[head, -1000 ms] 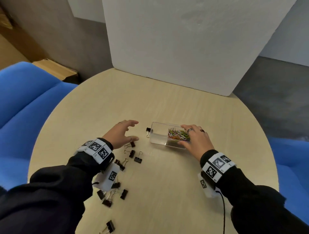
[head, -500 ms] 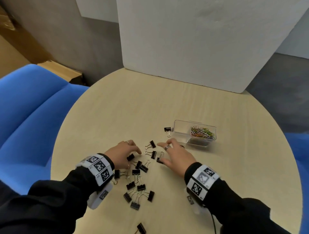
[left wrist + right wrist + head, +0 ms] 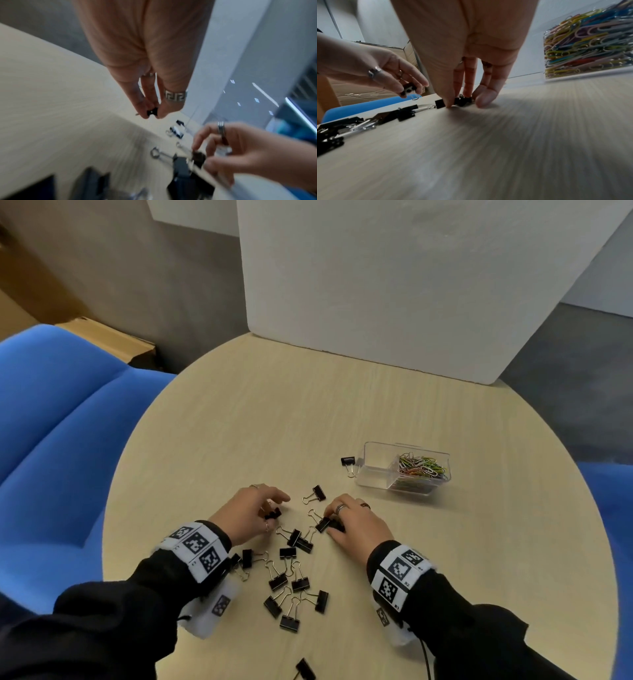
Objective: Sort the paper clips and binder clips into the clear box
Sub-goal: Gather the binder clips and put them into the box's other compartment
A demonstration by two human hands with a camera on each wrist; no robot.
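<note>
A clear box (image 3: 374,478) stands on the round table, right of centre. Its right compartment holds coloured paper clips (image 3: 422,467), and its left compartment looks empty. My left hand (image 3: 275,510) pinches a black binder clip (image 3: 152,112) just above the table. My right hand (image 3: 330,523) has thumb and fingers curled round another binder clip (image 3: 462,101) that lies on the table. Several more black binder clips (image 3: 294,577) lie scattered between my wrists. One binder clip (image 3: 349,462) lies against the box's left end.
The pale wooden table (image 3: 274,422) has a white foam board (image 3: 411,285) standing at its far edge. Blue chairs (image 3: 51,440) stand on the left and at the far right. A single binder clip (image 3: 305,669) lies near the table's front edge.
My right hand has left the box and come back to the pile of clips, closing on one. My left hand has drawn back and picked up a clip.
</note>
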